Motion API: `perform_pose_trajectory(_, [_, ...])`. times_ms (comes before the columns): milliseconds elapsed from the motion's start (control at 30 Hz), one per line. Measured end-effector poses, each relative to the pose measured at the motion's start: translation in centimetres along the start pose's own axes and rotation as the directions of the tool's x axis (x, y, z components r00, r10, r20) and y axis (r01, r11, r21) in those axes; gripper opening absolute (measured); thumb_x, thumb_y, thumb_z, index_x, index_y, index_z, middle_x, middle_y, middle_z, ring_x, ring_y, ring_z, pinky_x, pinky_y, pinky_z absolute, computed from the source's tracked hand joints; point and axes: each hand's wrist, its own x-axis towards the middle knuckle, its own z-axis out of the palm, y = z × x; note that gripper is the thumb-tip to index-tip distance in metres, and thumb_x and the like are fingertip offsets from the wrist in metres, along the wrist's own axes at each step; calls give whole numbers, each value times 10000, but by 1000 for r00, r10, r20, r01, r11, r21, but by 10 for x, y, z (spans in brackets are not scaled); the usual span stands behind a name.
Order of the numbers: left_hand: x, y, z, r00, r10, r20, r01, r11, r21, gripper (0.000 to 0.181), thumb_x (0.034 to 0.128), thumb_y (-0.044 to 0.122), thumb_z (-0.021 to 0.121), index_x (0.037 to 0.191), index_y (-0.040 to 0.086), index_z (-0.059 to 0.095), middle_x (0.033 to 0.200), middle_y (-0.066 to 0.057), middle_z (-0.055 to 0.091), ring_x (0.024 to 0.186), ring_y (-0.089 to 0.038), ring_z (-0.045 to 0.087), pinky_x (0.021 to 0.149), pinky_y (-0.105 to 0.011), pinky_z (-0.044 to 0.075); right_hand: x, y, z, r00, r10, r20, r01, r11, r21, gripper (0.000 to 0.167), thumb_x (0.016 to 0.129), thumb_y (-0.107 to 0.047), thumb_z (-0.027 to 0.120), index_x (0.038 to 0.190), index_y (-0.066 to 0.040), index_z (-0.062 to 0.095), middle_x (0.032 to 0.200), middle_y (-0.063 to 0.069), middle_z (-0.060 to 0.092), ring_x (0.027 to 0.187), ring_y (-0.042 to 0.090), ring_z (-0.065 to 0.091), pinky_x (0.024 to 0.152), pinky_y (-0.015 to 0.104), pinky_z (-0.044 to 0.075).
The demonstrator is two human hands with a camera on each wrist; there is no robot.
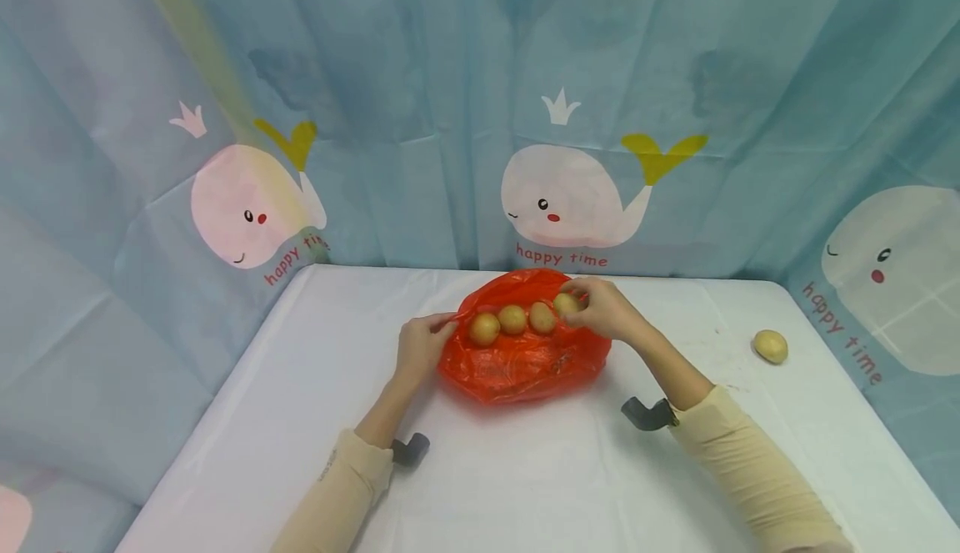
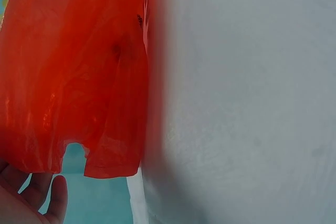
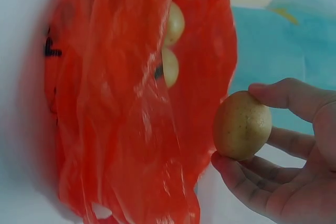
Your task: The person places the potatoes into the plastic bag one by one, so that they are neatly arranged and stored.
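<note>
A red plastic bag (image 1: 517,369) lies on its side on the white table, its mouth facing up and back. Three round yellow-brown potatoes, one of them a potato (image 1: 484,329) at the left, sit in a row in the opening. My left hand (image 1: 422,349) pinches the bag's left edge; in the left wrist view its fingers (image 2: 58,198) are at the edge of the red plastic (image 2: 79,77). Between thumb and fingertips my right hand (image 1: 607,311) holds another potato (image 3: 242,125) at the right end of the mouth, beside the plastic.
A single potato (image 1: 770,346) lies apart on the right side of the white table (image 1: 525,486). Behind the table hangs a blue curtain (image 1: 420,119) with printed whales. Dark curved pieces (image 1: 648,414) stick out at both wrists.
</note>
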Motion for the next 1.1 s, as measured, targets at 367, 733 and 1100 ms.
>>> perform_pose_trajectory(367, [2, 0, 0, 1000, 16, -6, -16, 1000, -9, 230, 932, 158, 650, 1112, 43, 735, 1063, -125, 747, 1054, -289, 682, 939, -427, 556, 4, -13, 17, 999, -39, 34, 39, 999, 1, 434, 828, -132, 726, 1239, -30, 627, 1199, 163, 647, 1054, 305, 593, 877, 433, 557])
perform_pose_trajectory(733, [1, -1, -1, 999, 41, -15, -41, 999, 3, 220, 927, 146, 650, 1099, 42, 740, 1062, -125, 748, 1067, -296, 680, 953, -433, 547, 7, -27, 36, 996, -46, 82, 41, 997, 62, 404, 819, -116, 730, 1210, -65, 643, 1166, 116, 649, 1035, 266, 582, 828, 351, 570])
perform_pose_trajectory(1100, [0, -1, 0, 1000, 22, -11, -22, 1000, -9, 234, 932, 163, 652, 1117, 46, 733, 1080, -121, 744, 1082, -294, 672, 955, -435, 547, 9, -35, 62, 994, -51, 101, 43, 996, 82, 457, 812, -122, 727, 1261, -101, 638, 1147, 23, 663, 1008, 206, 563, 768, 299, 575])
